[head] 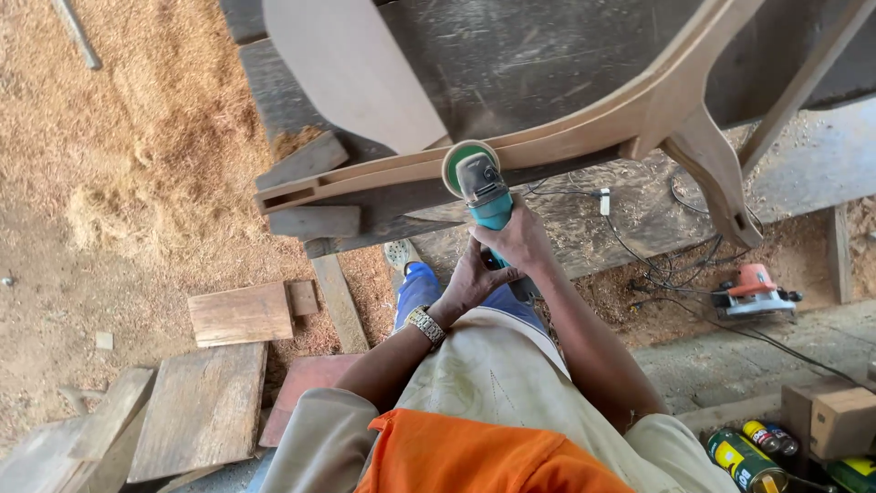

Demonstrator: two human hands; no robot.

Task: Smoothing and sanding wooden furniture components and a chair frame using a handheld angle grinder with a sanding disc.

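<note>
Both hands wrapped tight round the teal sander [484,196] at centre frame: right hand [522,239] on the body, left hand [473,283] just below on the rear grip, wristwatch [425,325] on that wrist. Green disc [461,157] pressed against the curved wooden chair frame [566,128] lying across the dark workbench [538,55], upper centre. Orange power tool [754,290] on the floor, right. Loose boards [239,313] lower left, spray cans [748,455] lower right.

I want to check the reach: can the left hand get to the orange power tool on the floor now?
Probably not: the left hand grips the teal grinder, and the orange power tool lies far right.
</note>
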